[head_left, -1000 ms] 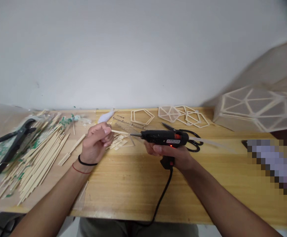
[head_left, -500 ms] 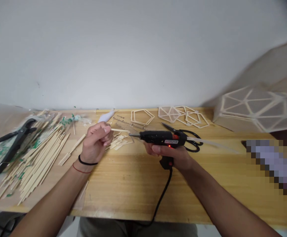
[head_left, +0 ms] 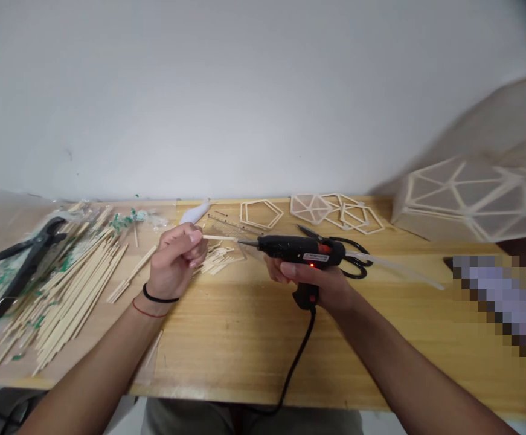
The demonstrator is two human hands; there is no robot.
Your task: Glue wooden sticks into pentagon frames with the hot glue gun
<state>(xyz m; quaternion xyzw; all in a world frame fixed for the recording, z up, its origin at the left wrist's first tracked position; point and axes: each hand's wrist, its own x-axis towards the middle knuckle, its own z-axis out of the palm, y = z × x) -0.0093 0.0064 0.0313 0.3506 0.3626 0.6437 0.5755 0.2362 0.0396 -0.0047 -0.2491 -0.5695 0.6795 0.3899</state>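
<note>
Left hand (head_left: 175, 260) is curled shut, pinching a short bamboo stick (head_left: 220, 238) betw. thumb and fingertips, the stick pointing right above the wooden table (head_left: 226, 326). Right hand (head_left: 317, 281) is wrapped tight round the grip of a black glue gun (head_left: 301, 249) (red light on), nozzle tip just at the stick's free end, cord trailing off the near edge. Loose long sticks (head_left: 72, 284) and black cutters (head_left: 27, 263) lie far left; black scissors (head_left: 348, 257) sit just behind the gun, pentagon frames (head_left: 261, 214) near the wall.

One head-worn camera looks forward and down from close range across a wooden table (head_left: 244, 338) toward a white wall (head_left: 244, 90).
</note>
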